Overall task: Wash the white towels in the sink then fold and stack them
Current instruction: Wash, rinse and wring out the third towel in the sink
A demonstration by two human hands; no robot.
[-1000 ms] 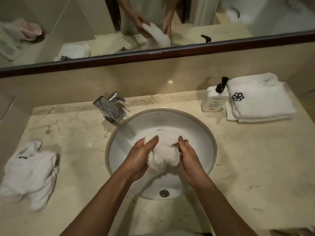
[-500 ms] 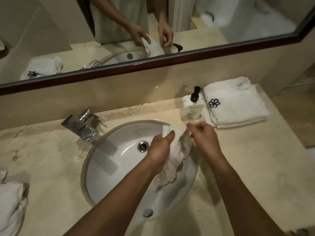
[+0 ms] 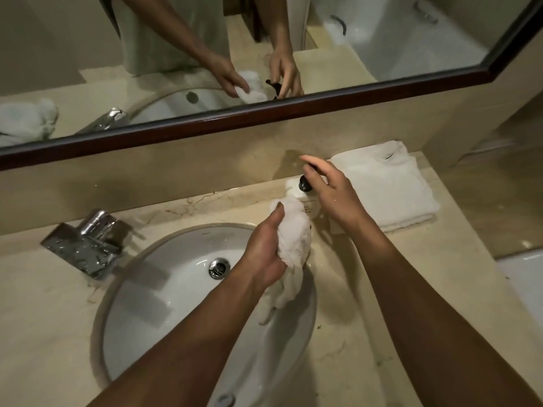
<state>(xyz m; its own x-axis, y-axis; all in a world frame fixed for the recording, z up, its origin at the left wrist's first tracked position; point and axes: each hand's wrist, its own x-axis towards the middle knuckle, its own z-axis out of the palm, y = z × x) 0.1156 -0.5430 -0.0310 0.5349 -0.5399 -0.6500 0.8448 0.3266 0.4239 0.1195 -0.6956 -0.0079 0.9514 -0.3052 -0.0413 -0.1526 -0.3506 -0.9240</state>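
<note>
Left hand (image 3: 266, 254) grips the wet towel (image 3: 293, 239) bunched over the sink (image 3: 164, 292) rim; right hand (image 3: 332, 192), fingers spread, rests on the soap bottle (image 3: 305, 198) pump. Risk: a hard press could tip the bottle or miss the towel, wetting the folded towel (image 3: 390, 189) beside it. Half a second ago both hands held the towel.

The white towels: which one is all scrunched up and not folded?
The towel gripped in the left hand over the sink. The other towel lies folded flat on the counter.
</note>
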